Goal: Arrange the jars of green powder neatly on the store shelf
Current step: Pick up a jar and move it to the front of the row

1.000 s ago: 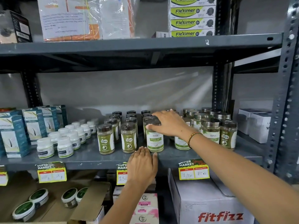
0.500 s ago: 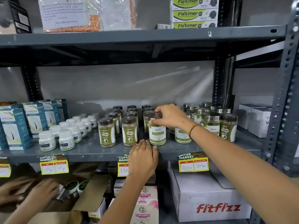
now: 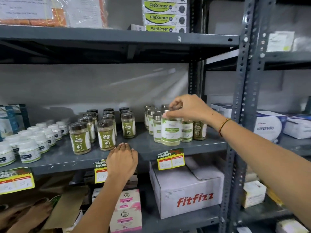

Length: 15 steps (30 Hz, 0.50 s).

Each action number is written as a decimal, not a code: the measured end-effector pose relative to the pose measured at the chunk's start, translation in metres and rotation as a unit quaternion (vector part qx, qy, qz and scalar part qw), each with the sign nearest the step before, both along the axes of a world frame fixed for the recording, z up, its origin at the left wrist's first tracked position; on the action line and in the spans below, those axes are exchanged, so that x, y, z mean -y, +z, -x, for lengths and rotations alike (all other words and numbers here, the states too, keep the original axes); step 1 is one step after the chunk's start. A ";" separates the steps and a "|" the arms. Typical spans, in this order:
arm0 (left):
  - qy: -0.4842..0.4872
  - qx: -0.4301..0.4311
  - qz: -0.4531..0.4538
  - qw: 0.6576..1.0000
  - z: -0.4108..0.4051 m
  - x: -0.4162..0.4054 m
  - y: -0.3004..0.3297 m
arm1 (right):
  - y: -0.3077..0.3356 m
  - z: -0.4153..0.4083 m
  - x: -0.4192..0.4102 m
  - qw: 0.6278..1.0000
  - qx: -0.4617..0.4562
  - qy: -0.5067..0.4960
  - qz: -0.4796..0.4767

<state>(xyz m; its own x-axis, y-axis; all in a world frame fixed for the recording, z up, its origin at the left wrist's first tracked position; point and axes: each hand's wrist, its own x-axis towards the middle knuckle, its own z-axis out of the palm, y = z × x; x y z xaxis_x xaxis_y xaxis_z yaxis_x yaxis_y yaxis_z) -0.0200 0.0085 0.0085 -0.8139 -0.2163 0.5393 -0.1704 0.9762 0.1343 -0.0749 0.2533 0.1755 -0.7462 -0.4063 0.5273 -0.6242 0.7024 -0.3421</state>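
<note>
Head view: right hand [image 3: 188,108] reaches in from the right, fingers pinched over the top of a clear jar of green powder with a white-and-green label [image 3: 170,132]. Jar is upright, its base at or just above the front edge of the grey metal shelf [image 3: 148,148]; can't tell if it touches. It sits at the front of a cluster of silver-lidded jars [image 3: 155,122] on the right half of the shelf, touching or just beside them.

Left hand [image 3: 122,161] lies flat, palm down, fingers together, fingertips on the shelf's front lip, holding nothing. It covers part of a yellow price tag [image 3: 100,170]; a second yellow price tag [image 3: 170,159] hangs below the held jar.

Left of centre: three rows of dark-lidded jars of green powder [image 3: 105,127], upright, running front to back, well apart from the silver-lidded group. Further left, small white plastic bottles [image 3: 30,147] in rows.

Below the shelf: white carton printed "fitfizz" in red [image 3: 186,190], and pink-and-white boxes [image 3: 126,211] beside it. Upper shelf holds stacked green "Fleximer" boxes [image 3: 165,15]. Another person's blurred hand [image 3: 32,214] shows at the lower left
</note>
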 end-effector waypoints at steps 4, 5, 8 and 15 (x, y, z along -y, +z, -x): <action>0.002 0.004 0.004 1.000 -0.002 -0.002 0.001 | 0.013 0.004 -0.048 0.997 0.011 -0.061 -0.043; 0.002 0.005 0.005 1.000 -0.003 -0.002 0.001 | 0.016 0.006 -0.059 0.996 0.016 -0.078 -0.049; 0.005 0.007 0.004 1.000 -0.003 -0.003 0.001 | 0.021 0.013 -0.089 0.986 0.022 -0.138 -0.089; 0.005 -0.003 0.002 1.000 -0.002 -0.003 -0.002 | 0.019 0.036 -0.119 0.955 0.054 -0.252 -0.148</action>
<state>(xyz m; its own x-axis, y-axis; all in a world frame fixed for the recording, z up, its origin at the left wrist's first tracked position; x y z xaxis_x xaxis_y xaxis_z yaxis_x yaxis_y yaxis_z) -0.0182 0.0117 0.0061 -0.8081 -0.2212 0.5459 -0.1784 0.9752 0.1311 -0.1105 0.3718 0.1942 -0.9300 -0.1007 0.3534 -0.1541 0.9799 -0.1264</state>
